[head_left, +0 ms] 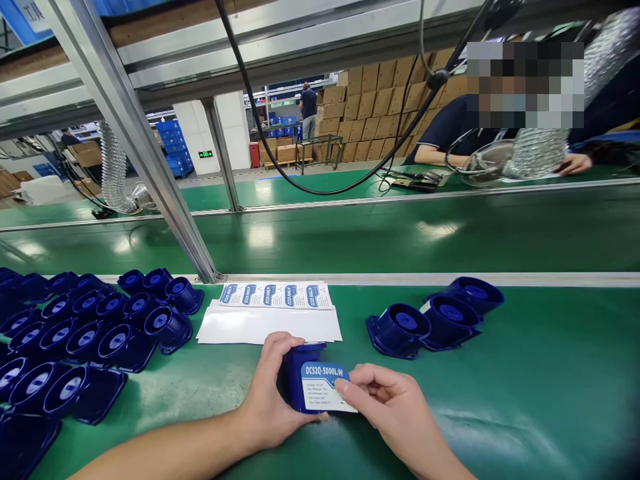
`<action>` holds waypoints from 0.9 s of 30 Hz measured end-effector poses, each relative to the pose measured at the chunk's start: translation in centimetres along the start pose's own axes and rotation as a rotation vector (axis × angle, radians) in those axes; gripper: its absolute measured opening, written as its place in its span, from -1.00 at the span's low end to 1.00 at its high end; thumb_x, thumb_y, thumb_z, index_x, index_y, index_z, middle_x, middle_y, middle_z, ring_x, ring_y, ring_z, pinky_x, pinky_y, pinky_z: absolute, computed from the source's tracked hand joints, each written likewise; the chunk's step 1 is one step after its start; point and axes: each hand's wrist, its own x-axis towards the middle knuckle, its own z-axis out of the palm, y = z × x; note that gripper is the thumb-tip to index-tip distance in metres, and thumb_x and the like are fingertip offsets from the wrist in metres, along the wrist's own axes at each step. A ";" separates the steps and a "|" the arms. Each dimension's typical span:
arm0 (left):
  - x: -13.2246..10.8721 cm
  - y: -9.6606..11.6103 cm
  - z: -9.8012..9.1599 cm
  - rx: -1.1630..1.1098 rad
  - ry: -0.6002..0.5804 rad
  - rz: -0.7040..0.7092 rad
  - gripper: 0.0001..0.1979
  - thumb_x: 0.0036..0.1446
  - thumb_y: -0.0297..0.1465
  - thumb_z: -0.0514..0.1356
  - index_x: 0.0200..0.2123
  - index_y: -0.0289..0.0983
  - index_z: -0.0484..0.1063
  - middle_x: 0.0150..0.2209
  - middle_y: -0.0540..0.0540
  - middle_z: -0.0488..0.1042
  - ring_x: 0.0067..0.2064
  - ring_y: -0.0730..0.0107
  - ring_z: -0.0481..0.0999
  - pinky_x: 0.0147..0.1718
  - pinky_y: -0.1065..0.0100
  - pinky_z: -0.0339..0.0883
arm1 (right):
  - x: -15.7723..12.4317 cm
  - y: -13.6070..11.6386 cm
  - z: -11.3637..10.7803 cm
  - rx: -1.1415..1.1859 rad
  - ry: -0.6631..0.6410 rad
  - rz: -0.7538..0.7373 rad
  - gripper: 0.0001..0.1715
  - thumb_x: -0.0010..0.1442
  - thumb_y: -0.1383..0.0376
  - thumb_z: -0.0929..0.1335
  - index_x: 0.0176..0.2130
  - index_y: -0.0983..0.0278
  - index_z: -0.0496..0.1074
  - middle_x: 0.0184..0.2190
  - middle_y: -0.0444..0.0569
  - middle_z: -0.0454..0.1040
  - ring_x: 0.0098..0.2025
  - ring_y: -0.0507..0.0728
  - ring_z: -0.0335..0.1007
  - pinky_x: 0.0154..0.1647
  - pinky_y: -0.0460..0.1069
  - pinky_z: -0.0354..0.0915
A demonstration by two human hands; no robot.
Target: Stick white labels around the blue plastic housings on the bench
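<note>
My left hand (270, 393) is wrapped round a dark blue plastic housing (293, 377), tipped on its side above the green bench. A blue and white label (323, 395) printed "DC52Q-5000L/H" lies against the housing's side. Its right part sticks out past the housing, and my right hand (390, 407) pinches that edge between thumb and fingers. How much of the label is stuck down I cannot tell. Just behind my hands are a sheet of the same labels (275, 295) and blank white backing sheets (270, 323).
Many blue housings (87, 340) stand in rows at the left. Three more housings (403, 327) sit together at the right. A metal post (145, 147) rises behind the bench, and a black cable (320, 192) hangs in a loop. Across the line, a co-worker's hand (575, 164) rests beside a foil duct.
</note>
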 end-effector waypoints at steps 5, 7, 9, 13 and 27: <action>-0.1 0.0 0.0 -0.023 0.006 0.033 -0.08 -0.09 -0.30 0.61 0.27 0.02 0.23 0.15 -0.15 0.25 0.20 -0.02 0.38 0.19 -0.03 0.38 | -0.1 -0.2 -0.1 -0.052 -0.009 -0.024 -0.48 0.07 -0.09 0.57 -0.55 0.25 0.53 -0.58 -0.10 0.43 -0.48 0.07 0.28 -0.45 -0.03 0.25; -0.1 0.1 0.1 -0.042 0.014 0.060 -0.09 -0.08 -0.36 0.60 0.27 0.02 0.23 0.15 -0.15 0.25 0.20 -0.01 0.37 0.18 0.00 0.39 | 0.1 0.0 -0.4 -0.075 -0.062 -0.016 -0.48 0.10 -0.11 0.56 -0.51 0.26 0.55 -0.55 -0.07 0.47 -0.46 0.09 0.31 -0.43 -0.03 0.27; 0.0 0.1 0.2 -0.080 0.018 0.058 -0.10 -0.07 -0.39 0.58 0.26 0.02 0.23 0.16 -0.15 0.23 0.21 0.00 0.37 0.14 0.06 0.43 | 0.2 0.2 -0.5 -0.080 -0.101 -0.009 -0.49 0.11 -0.11 0.55 -0.48 0.27 0.57 -0.52 -0.05 0.51 -0.44 0.10 0.36 -0.40 -0.03 0.30; 0.1 0.2 0.4 -0.124 0.023 0.046 -0.14 -0.04 -0.42 0.56 0.25 0.01 0.22 0.17 -0.16 0.22 0.24 0.03 0.35 0.11 0.14 0.46 | 0.2 0.2 -0.4 -0.112 -0.105 -0.025 -0.49 0.14 -0.13 0.52 -0.46 0.25 0.60 -0.51 -0.04 0.56 -0.45 0.11 0.39 -0.41 -0.02 0.31; -0.2 0.6 0.5 0.133 -0.025 0.224 -0.26 0.09 -0.46 0.46 0.28 -0.08 0.26 0.14 -0.22 0.28 0.19 0.04 0.41 0.17 0.02 0.41 | 0.8 -0.6 0.1 -0.217 -0.161 -0.117 -0.19 0.17 -0.02 0.48 0.28 0.21 0.32 0.18 0.20 0.55 0.22 0.34 0.49 0.22 0.24 0.42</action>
